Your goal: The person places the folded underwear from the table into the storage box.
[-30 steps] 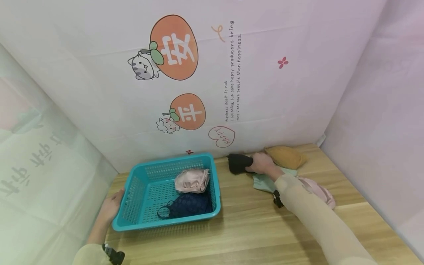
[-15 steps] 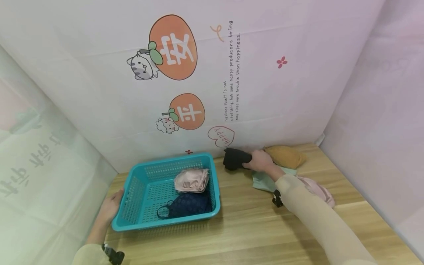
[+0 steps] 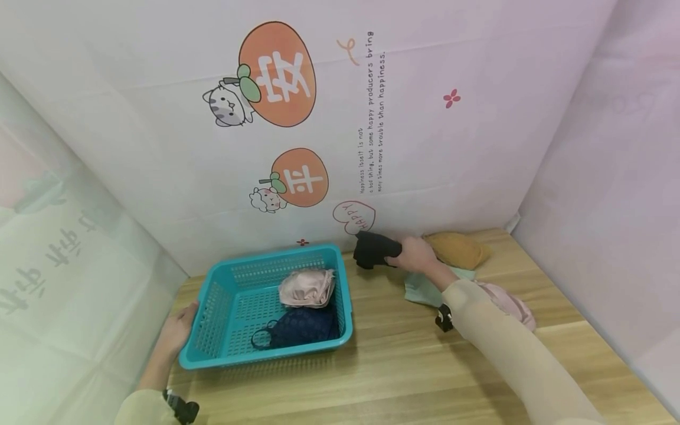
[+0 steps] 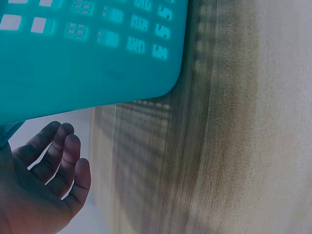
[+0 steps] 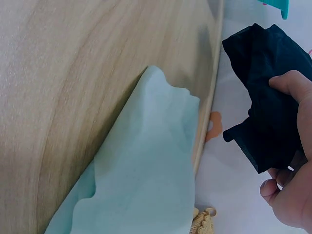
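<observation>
Here, the right hand (image 3: 417, 255) pinches a black garment (image 3: 375, 250) right of frame centre.
At lower left, the left hand (image 3: 177, 329), fingers relaxed, touches the turquoise basket (image 3: 265, 355); a snug pinch should hold the garment's folds together.

Words on the back sheet (image 3: 451, 165)

The upper orange fruit (image 3: 277, 74) bears “安”, the lower orange fruit (image 3: 300, 177) “平”. “HAPPY” stands in the red heart (image 3: 354, 217). Above: “Happiness itself is not a bad thing, but some happy producers bring many times more trouble than happiness.” Lettering on the left sheet (image 3: 101, 313) is unclear.
</observation>
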Action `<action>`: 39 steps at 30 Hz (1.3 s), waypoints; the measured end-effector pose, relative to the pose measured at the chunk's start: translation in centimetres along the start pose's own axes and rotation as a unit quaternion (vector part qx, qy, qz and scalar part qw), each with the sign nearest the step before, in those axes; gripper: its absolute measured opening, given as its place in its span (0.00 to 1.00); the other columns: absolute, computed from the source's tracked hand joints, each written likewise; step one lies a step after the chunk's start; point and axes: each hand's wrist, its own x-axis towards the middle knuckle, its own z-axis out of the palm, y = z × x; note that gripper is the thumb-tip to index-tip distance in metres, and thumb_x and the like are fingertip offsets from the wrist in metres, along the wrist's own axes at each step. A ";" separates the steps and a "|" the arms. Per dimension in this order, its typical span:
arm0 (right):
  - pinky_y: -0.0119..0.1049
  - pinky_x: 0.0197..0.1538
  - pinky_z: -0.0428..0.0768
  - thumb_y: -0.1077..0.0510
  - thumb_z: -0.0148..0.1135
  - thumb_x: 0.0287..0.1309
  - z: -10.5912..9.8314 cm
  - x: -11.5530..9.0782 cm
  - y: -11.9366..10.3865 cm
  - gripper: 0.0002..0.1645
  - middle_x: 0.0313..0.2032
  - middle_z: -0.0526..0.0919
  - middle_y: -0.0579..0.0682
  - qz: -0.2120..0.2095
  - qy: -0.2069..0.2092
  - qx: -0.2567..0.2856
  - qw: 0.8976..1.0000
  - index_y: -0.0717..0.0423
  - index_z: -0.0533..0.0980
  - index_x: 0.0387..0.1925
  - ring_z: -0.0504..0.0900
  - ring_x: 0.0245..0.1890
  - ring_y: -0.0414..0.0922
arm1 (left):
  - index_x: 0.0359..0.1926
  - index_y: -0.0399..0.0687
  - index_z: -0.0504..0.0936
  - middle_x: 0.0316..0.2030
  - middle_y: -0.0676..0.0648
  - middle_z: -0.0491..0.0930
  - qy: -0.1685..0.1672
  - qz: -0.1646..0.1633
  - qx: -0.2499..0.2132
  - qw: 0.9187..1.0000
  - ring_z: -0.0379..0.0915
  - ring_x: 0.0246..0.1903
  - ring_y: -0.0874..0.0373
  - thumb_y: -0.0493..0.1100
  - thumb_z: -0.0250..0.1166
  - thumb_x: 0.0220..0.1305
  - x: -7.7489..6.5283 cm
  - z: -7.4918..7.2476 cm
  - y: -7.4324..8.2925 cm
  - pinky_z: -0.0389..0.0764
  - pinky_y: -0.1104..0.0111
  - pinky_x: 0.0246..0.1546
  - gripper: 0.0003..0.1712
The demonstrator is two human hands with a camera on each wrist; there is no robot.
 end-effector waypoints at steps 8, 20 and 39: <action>0.50 0.41 0.84 0.40 0.70 0.52 -0.6 -0.2 -0.8 0.24 0.39 0.88 0.53 -0.019 0.035 0.019 0.999 0.53 0.82 0.41 0.86 0.40 0.52 | 0.74 0.27 0.51 0.70 0.21 0.56 0.002 0.003 0.000 1.000 0.56 0.68 0.25 0.77 0.22 0.68 -0.1 0.0 0.0 0.67 0.37 0.64 0.60; 0.48 0.42 0.83 0.40 0.71 0.52 -1.5 -0.6 -2.4 0.21 0.36 0.87 0.50 -0.036 0.053 0.041 0.997 0.51 0.81 0.38 0.84 0.38 0.50 | 0.74 0.28 0.51 0.70 0.21 0.56 0.002 0.001 0.000 1.000 0.56 0.69 0.25 0.77 0.21 0.69 -0.1 0.1 0.0 0.67 0.37 0.64 0.59; 0.46 0.43 0.82 0.44 0.73 0.51 -2.8 -1.2 -6.0 0.18 0.33 0.86 0.49 -0.092 0.075 0.061 0.991 0.52 0.80 0.33 0.83 0.37 0.48 | 0.74 0.27 0.52 0.70 0.22 0.58 0.001 0.014 -0.004 1.000 0.59 0.67 0.25 0.76 0.22 0.70 -0.1 0.1 -0.3 0.70 0.38 0.63 0.58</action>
